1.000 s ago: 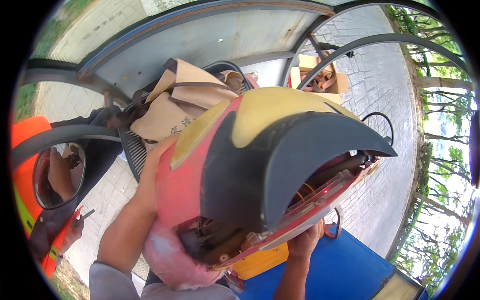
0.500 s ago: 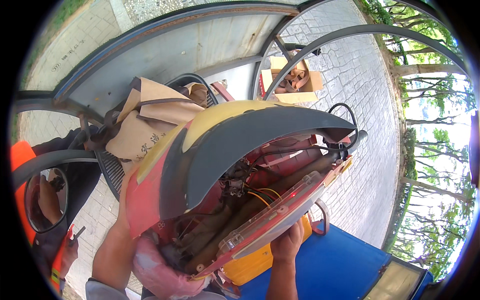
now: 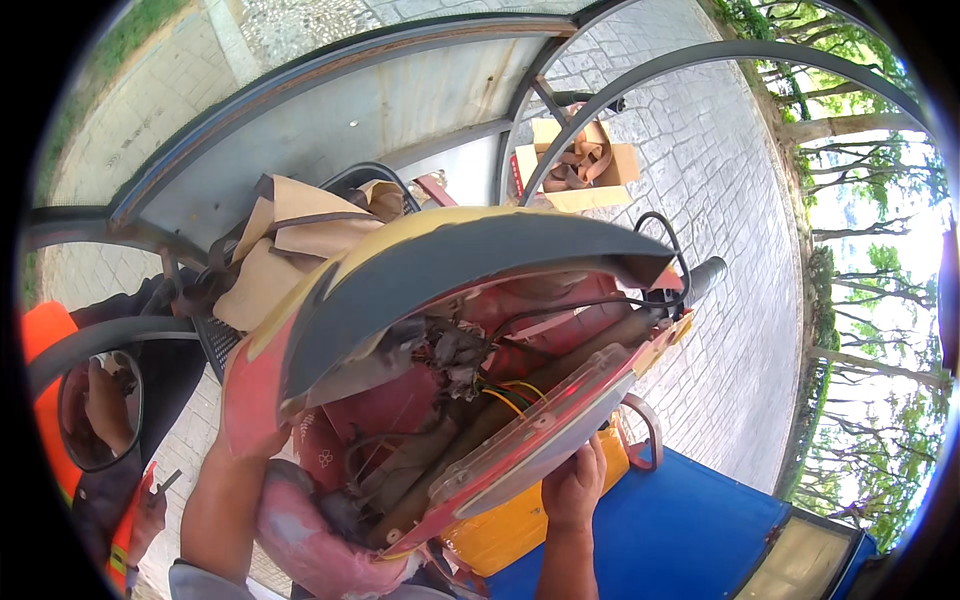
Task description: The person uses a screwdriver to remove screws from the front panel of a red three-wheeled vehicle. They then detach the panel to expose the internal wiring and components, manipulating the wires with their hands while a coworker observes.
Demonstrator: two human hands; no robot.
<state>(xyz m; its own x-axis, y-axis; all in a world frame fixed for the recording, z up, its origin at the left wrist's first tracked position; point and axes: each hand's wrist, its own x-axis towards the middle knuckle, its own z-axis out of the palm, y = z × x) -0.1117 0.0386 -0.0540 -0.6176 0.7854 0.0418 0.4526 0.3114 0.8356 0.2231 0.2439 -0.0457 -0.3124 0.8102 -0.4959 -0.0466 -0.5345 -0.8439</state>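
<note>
A front cover (image 3: 440, 270) in yellow, red and dark grey, apparently from a vehicle, is tilted up and apart from a red panel with a clear plastic strip (image 3: 530, 440). My left hand (image 3: 268, 438) grips the cover's lower left edge, its fingers mostly hidden behind it. With fingers curled, my right hand (image 3: 575, 484) holds the outer lower side of the panel. In the gap between the two parts, a dark bunch of connectors (image 3: 460, 358) and yellow wires (image 3: 505, 398) show beside a brown tube. A pink padded piece (image 3: 320, 540) lies below.
A round mirror (image 3: 98, 410) stands at left, beside a co-worker's orange sleeve (image 3: 48, 325) and hand (image 3: 148, 525). Behind the cover sits a black basket (image 3: 215, 345) with tan sheets (image 3: 310, 225). A cardboard box (image 3: 585, 198) holds brown strips. Curved frame bars (image 3: 740, 55) arch overhead.
The cover has shifted left and its lower left edge has lifted, so the gap to the panel is wider and more of the connectors shows. My right hand has kept its hold.
</note>
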